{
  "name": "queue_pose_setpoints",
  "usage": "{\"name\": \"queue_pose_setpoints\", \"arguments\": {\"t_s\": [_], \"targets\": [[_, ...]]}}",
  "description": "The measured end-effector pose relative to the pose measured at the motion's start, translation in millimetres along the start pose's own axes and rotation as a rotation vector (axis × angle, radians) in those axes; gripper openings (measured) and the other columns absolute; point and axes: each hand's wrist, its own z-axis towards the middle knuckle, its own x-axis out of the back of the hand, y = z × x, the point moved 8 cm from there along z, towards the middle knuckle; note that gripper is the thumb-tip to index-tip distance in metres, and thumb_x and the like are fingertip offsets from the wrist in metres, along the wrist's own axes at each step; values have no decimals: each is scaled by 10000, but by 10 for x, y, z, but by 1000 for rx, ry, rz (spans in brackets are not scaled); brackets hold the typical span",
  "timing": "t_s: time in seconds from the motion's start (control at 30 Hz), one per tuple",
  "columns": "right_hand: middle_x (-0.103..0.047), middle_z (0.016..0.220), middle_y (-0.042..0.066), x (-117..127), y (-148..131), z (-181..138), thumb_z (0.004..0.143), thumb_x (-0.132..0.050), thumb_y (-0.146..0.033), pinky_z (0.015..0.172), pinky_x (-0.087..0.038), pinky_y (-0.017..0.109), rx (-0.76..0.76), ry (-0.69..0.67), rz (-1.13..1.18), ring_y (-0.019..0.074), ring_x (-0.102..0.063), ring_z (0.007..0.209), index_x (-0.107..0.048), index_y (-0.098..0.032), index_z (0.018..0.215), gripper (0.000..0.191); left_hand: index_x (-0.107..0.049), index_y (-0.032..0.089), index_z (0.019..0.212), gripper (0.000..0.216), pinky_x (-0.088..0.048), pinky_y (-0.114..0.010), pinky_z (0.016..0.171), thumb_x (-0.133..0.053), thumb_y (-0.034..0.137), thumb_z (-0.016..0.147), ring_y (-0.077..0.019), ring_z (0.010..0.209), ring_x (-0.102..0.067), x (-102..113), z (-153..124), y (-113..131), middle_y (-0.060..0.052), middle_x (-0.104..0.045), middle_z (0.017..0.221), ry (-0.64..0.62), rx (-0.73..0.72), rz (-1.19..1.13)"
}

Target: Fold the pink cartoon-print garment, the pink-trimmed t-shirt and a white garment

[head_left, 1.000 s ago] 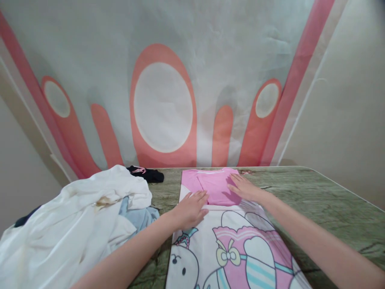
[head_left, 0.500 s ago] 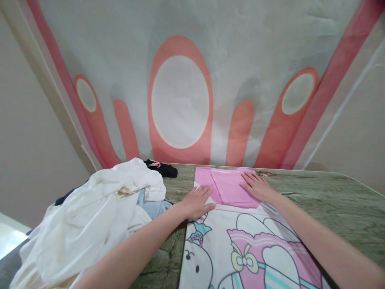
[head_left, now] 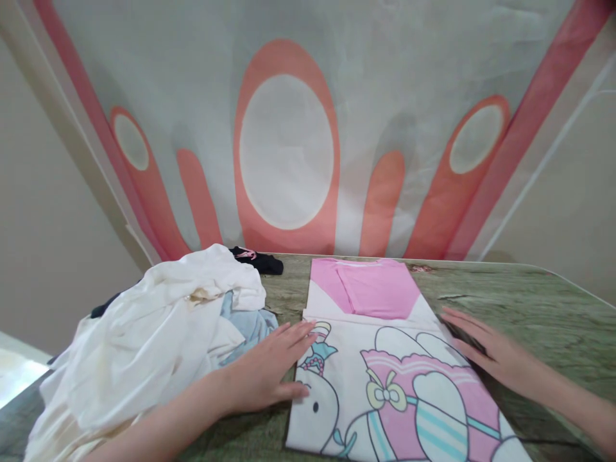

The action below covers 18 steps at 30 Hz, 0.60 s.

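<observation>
A white and pink T-shirt [head_left: 356, 359] with cartoon print lies flat in front of me, its sides folded in and the pink part at the far end. At its left edge is my left hand [head_left: 272, 366], fingers stretched out, the tips over the fabric. My right hand [head_left: 486, 350] is beside the right edge with its fingers extended, slightly blurred. Neither hand grips the cloth.
A heap of white clothes [head_left: 144, 340] lies on the left of the wood-grain table [head_left: 510, 301], with a light blue garment [head_left: 250, 327] under it. Behind it sits a black garment [head_left: 262, 262]. A printed wall panel [head_left: 289, 147] rises at the back.
Both hands have moved back toward me from the pink part of the T-shirt, the right one out past its edge. The view has tipped slightly.
</observation>
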Motion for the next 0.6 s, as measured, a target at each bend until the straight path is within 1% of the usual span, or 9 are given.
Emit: {"name": "queue_pose_setpoints", "arguments": {"t_s": [0.03,0.1,0.17,0.23,0.3,0.4,0.5,0.6], "targets": [[-346,1418,13,23,-84,-95,862,-431,-412,1022,-359,393,20,-11,14,239,-389,1247,-460,-283,1283,441,-187,233,1406,661,-137,-368,1090,-463,473,856,-216,1346,-148,-32,-14,7,-60,-158,1475,1,0,7],[-401,1385,4,63,-223,-241,873,-419,-333,993,-399,369,65,-32,18,229,-453,1199,-517,-303,1235,376,-216,227,1397,565,-159,-375,1086,-431,364,892,-209,1337,-185,-86,-16,-41,-57,-206,1463,27,35,50],[-441,1357,6,105,-327,-345,866,-407,-245,969,-425,354,117,-48,-21,217,-484,1171,-539,-312,1216,380,-267,220,1377,491,-193,-380,1074,-385,212,901,-202,1321,-236,-108,-9,-98,-58,-255,1447,62,66,112],[-455,1345,9,157,-417,-435,842,-412,-175,958,-435,358,171,-63,-86,215,-483,1173,-527,-322,1228,429,-320,217,1351,489,-229,-369,1063,-373,120,875,-196,1297,-293,-89,-22,-77,-59,-303,1427,84,38,154],[-457,1342,6,218,-503,-532,819,-436,-146,952,-442,366,210,-76,-141,222,-471,1183,-513,-335,1240,467,-363,224,1323,487,-255,-350,1055,-386,94,854,-186,1270,-343,-40,-68,38,-53,-363,1396,94,-52,163],[-474,1328,-5,299,-626,-691,813,-481,-171,944,-454,364,233,-94,-172,233,-470,1184,-517,-350,1233,458,-423,234,1273,458,-285,-339,1041,-403,85,841,-177,1215,-420,39,-169,243,-44,-464,1322,95,-182,157],[-513,1290,-16,332,-711,-844,821,-500,-208,939,-465,362,241,-109,-163,236,-491,1164,-528,-363,1219,428,-473,223,1223,435,-316,-338,1020,-420,66,820,-179,1136,-500,71,-239,362,-58,-539,1245,119,-257,160],[-521,1280,-11,321,-736,-970,814,-532,-256,937,-469,366,239,-103,-165,252,-500,1152,-514,-357,1237,435,-514,212,1163,401,-339,-332,1000,-435,59,802,-177,1083,-540,48,-276,419,-61,-582,1188,123,-300,168]]}}
